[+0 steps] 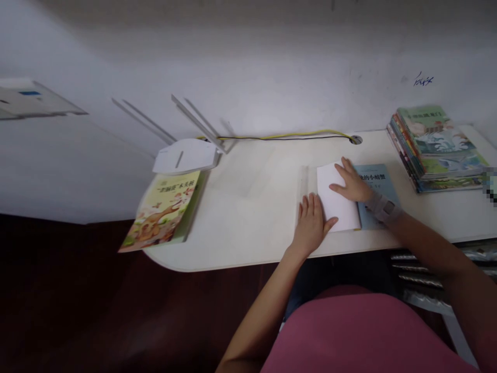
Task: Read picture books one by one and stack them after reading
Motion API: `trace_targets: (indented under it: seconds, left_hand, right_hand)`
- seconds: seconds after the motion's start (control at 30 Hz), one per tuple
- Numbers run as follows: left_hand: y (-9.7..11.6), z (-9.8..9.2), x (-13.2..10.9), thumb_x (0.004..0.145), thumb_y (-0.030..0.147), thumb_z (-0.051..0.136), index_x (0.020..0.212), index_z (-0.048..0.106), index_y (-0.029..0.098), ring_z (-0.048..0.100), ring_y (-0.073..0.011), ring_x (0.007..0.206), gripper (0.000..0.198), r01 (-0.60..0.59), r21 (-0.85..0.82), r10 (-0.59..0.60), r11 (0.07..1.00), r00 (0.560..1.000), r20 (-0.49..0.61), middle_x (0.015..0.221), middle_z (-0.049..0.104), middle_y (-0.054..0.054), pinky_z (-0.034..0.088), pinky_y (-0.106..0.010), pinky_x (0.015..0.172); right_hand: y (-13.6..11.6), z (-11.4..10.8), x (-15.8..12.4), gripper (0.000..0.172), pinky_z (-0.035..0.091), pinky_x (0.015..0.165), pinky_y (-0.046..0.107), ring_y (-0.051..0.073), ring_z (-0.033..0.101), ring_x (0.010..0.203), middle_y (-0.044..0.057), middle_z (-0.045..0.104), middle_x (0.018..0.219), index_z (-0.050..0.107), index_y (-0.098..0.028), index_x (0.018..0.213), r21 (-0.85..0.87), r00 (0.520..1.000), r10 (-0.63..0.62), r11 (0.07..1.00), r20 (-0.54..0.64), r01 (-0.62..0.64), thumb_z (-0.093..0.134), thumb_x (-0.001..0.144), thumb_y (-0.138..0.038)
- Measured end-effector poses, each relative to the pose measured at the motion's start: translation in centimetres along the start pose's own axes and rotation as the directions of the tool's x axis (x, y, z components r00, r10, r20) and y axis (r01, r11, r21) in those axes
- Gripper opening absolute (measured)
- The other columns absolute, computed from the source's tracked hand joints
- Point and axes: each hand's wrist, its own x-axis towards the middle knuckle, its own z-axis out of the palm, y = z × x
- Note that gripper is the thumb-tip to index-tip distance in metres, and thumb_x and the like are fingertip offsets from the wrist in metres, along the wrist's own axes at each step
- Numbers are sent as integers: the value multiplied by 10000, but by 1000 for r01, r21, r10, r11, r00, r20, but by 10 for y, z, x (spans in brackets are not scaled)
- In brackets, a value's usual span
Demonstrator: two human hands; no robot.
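Note:
A white sheet of paper (333, 203) lies on the white desk (252, 207), partly covering a light blue book (378, 178). My left hand (310, 223) rests flat on the sheet's left edge, fingers together. My right hand (351, 182) presses flat on the upper right of the sheet, where it overlaps the book. A watch (386, 210) is on my right wrist. Neither hand grips anything.
A stack of several picture books (437, 147) stands at the desk's right end. A yellow-green picture book (165, 212) overhangs the left edge, under a white router (186, 155) with antennas. Yellow and black cables (283, 136) run along the wall to a desk hole (355, 139).

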Motion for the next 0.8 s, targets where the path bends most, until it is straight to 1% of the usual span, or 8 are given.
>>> trace_targets:
  seconds: [0.1,0.2,0.33,0.47,0.53,0.63,0.7,0.8]
  left_hand:
    - [-2,-1,0,922,608,286,1435,224,-41,194,-402,1404,829,-9,-47,9,999,1000,-4,1472,276,-327,268,-591,1086]
    - [-4,-3,-1,923,601,305,1451,194,-16,177,-395,1409,819,-16,-88,16,996,1000,-3,1479,262,-324,272,-596,1084]
    - [-7,-2,-2,927,586,319,1479,139,43,150,-379,1417,795,-26,-127,26,992,1000,-2,1494,245,-306,274,-606,1079]
    - [-9,-1,-3,929,586,314,1488,106,61,136,-371,1419,795,-29,-137,29,990,1000,2,1501,233,-301,267,-606,1083]
    - [-11,-1,-4,927,591,314,1484,124,56,146,-369,1418,795,-41,-122,42,992,999,4,1497,243,-302,270,-600,1086]
    - [-14,-2,-7,916,604,331,1460,203,32,162,-372,1415,800,-69,-80,70,994,997,12,1481,276,-309,268,-589,1094]
    - [-15,-2,-8,910,611,340,1444,239,13,161,-374,1414,808,-78,-64,79,995,997,15,1477,284,-311,270,-574,1100]
    - [-15,-4,-10,910,609,344,1448,227,10,160,-368,1416,814,-77,-66,78,995,997,16,1484,272,-306,282,-559,1100]
  right_hand:
    - [-1,-1,-24,747,221,1124,550,330,105,1447,219,157,1560,315,-93,1443,62,998,-55,997,3,55,572,842,-454]
    - [-7,1,-36,750,218,1120,568,315,114,1447,206,167,1561,278,-125,1466,71,996,-92,993,-23,93,579,844,-416]
    - [-15,6,-34,764,223,1120,568,334,122,1443,222,213,1544,329,-100,1443,23,999,-45,999,-6,45,642,793,-351]
    - [-14,6,-30,759,229,1121,562,336,121,1442,220,212,1544,361,-97,1427,0,1000,-18,1000,24,18,655,770,-338]
    - [-11,3,-29,758,232,1121,557,337,117,1441,221,203,1546,371,-96,1420,0,999,-29,1000,45,29,660,764,-341]
    - [-11,-1,-30,768,237,1125,543,340,111,1442,238,195,1543,384,-63,1402,-11,997,-31,999,71,32,676,753,-350]
    - [-17,-2,-31,757,230,1132,535,334,106,1444,246,200,1539,383,-42,1397,-31,998,-19,999,62,21,663,768,-358]
    - [-32,-1,-32,699,215,1145,512,327,114,1444,258,231,1526,387,-7,1387,-79,999,-9,997,31,11,612,812,-334]
